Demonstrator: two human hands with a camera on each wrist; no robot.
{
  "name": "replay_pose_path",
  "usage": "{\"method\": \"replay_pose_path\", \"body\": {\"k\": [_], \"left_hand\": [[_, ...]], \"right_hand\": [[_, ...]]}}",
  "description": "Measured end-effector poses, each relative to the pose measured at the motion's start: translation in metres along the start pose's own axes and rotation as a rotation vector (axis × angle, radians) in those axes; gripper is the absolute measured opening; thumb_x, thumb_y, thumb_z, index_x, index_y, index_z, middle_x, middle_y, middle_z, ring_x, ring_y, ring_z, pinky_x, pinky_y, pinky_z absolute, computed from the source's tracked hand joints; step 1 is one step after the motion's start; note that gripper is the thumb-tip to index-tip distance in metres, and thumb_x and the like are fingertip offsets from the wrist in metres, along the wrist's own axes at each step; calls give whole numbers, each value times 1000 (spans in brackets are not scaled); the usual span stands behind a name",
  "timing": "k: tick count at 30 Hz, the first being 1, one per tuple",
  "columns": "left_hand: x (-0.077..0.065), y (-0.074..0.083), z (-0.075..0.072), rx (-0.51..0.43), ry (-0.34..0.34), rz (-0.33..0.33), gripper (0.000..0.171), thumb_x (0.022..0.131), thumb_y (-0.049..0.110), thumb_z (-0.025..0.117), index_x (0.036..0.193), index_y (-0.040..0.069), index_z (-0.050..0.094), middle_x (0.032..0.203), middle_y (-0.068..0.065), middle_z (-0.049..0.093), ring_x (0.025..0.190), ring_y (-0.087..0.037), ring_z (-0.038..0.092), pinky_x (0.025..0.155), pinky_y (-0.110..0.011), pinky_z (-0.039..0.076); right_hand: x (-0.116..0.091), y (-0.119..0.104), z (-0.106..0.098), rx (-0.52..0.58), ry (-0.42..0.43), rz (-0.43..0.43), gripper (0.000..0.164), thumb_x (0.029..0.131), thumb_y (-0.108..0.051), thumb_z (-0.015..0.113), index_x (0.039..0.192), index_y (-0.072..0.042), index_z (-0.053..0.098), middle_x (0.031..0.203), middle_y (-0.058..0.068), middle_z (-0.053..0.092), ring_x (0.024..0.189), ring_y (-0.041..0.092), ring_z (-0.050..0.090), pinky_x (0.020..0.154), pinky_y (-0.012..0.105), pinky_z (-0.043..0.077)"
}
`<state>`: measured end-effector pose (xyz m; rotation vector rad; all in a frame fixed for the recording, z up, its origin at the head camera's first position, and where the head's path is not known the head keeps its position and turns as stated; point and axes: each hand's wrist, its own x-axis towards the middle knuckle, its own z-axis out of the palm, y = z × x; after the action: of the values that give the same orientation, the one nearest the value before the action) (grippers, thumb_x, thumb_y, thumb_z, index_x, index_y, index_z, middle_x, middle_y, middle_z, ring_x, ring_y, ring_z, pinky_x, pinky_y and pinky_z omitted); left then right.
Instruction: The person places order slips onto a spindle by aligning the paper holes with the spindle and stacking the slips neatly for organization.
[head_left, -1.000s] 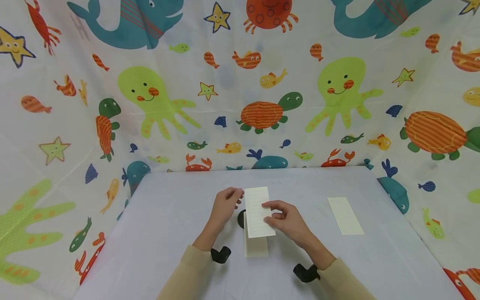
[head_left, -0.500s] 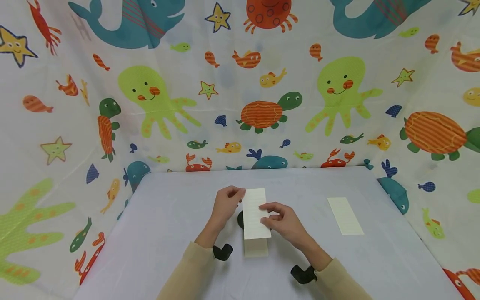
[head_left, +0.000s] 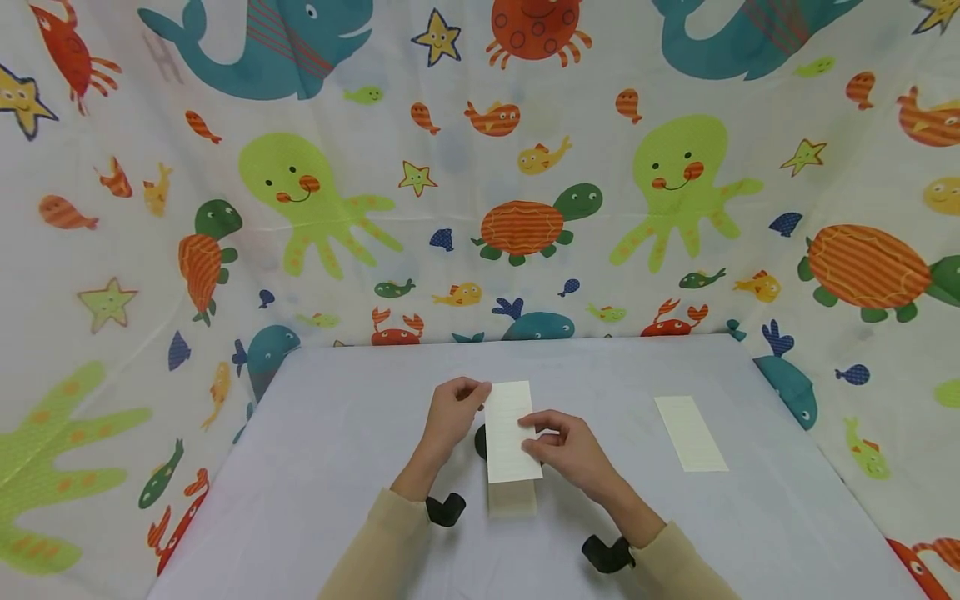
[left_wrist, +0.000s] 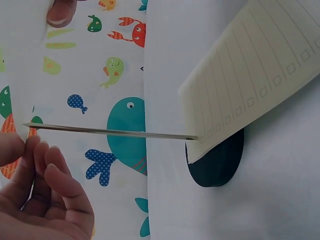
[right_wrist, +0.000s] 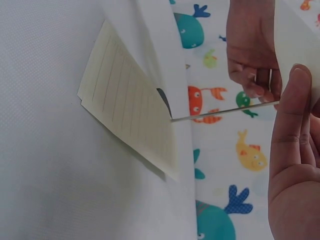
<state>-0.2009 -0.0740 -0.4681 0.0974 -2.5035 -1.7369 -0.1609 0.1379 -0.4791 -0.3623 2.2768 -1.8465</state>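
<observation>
A metal spike [left_wrist: 110, 132] rises from a round black base [left_wrist: 215, 170], and its tip meets or nearly meets a raised cream paper slip [head_left: 510, 442]. Whether the tip has gone through is unclear. My left hand [head_left: 452, 412] pinches the slip's upper left edge between thumb and index finger. On the right edge, my right hand [head_left: 572, 446] pinches the same slip with thumb and fingers. Lower down, lined slips [right_wrist: 125, 100] are threaded on the spike, resting on the base. In the head view the raised slip hides the spike.
Another cream slip [head_left: 692, 433] lies flat on the white-covered table [head_left: 315, 433], to the right. Behind the table hangs a curtain [head_left: 450, 208] printed with sea animals. Black wrist cameras [head_left: 447, 509] are worn at both wrists.
The raised slip has shifted slightly left and straightened over the spike. My left hand, earlier beside its edge, now pinches it. The right hand has moved a little left with it.
</observation>
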Motion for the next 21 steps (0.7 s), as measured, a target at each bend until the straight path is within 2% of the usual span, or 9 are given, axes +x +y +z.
{"method": "replay_pose_path", "body": {"k": [11,21], "left_hand": [[4,-1,-1,13,9,15,27,101,35,65,107,11,74,92,-3,66,86,-20,60,76,-34,50],[5,-2,-2,0,-8,-2,25,100,34,66,105,11,74,91,-4,66,86,-23,61,73,-32,52]], "right_hand": [[-1,-4,4,8,-13,-29,36,92,-17,76,125,-6,68,106,11,60,73,22,63,67,24,51],[0,-3,6,3,7,4,35,92,-17,77,125,-7,69,105,10,59,73,21,62,66,25,50]]}}
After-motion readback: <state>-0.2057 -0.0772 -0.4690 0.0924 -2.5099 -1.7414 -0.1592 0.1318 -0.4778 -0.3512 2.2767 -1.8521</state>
